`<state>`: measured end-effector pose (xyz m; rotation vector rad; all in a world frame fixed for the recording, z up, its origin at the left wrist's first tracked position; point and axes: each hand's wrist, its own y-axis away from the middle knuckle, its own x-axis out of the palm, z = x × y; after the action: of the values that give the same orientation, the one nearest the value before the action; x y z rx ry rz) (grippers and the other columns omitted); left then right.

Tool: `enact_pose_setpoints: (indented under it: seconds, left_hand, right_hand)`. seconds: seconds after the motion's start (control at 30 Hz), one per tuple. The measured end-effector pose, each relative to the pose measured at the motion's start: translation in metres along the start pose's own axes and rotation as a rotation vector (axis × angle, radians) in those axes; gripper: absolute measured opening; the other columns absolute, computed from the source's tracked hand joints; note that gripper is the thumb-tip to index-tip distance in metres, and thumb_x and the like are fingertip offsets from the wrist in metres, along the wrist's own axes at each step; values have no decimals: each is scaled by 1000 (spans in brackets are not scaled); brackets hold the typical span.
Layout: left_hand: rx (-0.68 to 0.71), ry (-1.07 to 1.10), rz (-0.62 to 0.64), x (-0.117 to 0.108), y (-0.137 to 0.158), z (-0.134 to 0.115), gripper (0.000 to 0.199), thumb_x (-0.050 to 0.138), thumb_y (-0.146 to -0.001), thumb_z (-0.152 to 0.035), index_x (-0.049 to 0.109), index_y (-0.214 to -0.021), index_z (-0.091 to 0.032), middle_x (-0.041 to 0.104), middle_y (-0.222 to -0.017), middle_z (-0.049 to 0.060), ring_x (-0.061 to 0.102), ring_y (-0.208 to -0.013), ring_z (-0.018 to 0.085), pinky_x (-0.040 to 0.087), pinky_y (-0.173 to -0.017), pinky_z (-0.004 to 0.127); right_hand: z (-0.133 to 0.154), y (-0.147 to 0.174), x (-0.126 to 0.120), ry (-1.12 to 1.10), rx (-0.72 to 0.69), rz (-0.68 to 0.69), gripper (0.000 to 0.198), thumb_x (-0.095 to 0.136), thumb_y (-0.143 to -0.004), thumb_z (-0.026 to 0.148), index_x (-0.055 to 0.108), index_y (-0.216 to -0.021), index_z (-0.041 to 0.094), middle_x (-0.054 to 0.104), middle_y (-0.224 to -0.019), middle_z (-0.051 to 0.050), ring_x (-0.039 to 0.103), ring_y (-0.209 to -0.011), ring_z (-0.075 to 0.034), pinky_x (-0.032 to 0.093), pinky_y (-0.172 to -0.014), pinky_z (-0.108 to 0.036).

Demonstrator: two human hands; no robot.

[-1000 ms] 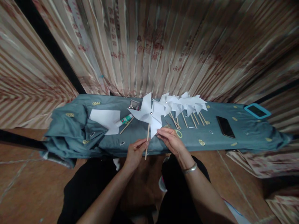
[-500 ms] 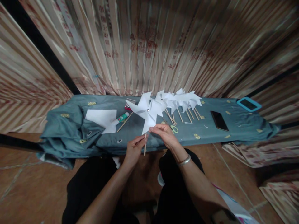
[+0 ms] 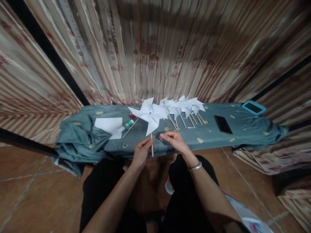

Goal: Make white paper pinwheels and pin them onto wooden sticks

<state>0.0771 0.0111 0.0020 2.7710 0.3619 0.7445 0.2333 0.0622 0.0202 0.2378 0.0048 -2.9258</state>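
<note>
A white paper pinwheel with a small pin at its centre stands over the front of the cloth-covered surface, its blades spread. My left hand is closed round its thin wooden stick, just below the blades. To the right, apart from the pinwheel, my right hand is held in a pinch; whether anything small is between the fingertips I cannot make out. Behind lie several finished-looking white pinwheels in a row, their sticks pointing toward me.
Left on the blue-green cloth are white paper, a glue stick, a loose wooden stick and a partly hidden red item. A phone and a blue-framed device lie right. Striped curtains hang behind.
My right hand has come off the pinwheel's lower blade and moved a little right and down, still pinched. My left hand still holds the stick. The whole view has shifted slightly.
</note>
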Motion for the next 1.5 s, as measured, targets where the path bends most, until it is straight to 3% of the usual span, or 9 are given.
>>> enact_pose_setpoints:
  seconds: [0.27,0.53,0.8,0.93,1.27,1.5]
  left_hand:
    - [-62,58,74,28,15,-1,41,88,-45,-35,78,-79,-14,66,-63,1,51,-56,6,43,-59,21]
    - [-103,66,100,45,4,9,39,88,-43,-36,76,-74,-15,66,-64,1,53,-58,8,45,-62,23]
    - [-141,20,146,60,-8,26,34,86,-48,-34,77,-74,-16,66,-62,0,55,-59,9,46,-63,24]
    - [-152,-4,178,64,-13,28,35,86,-52,-35,77,-80,-15,70,-71,4,59,-64,11,48,-65,25]
    - [-105,-168,188,25,-33,9,33,85,-54,-30,77,-83,-18,74,-78,4,64,-68,14,48,-66,24]
    - [13,-199,107,-15,-41,-9,35,85,-50,-35,77,-80,-18,74,-76,5,63,-70,15,49,-70,26]
  right_hand:
    - [2,9,-6,-105,-37,-62,31,76,-60,51,75,-70,22,69,-68,0,56,-65,-15,42,-64,-27]
    - [-1,1,-1,-166,-2,-112,34,77,-56,54,73,-63,20,67,-62,0,55,-60,-13,43,-59,-26]
    - [-12,-1,-11,-171,52,-199,29,77,-56,48,72,-58,20,63,-54,1,51,-53,-12,40,-56,-25]
    - [-14,-5,-22,-133,52,-257,28,76,-57,47,72,-58,20,65,-57,0,53,-57,-13,41,-60,-26]
    - [-12,-62,-73,249,84,-420,27,73,-59,45,69,-54,19,61,-51,2,51,-55,-13,38,-59,-27]
    - [0,-120,-78,638,171,-456,16,71,-66,32,73,-61,17,67,-57,-3,59,-61,-18,38,-58,-28]
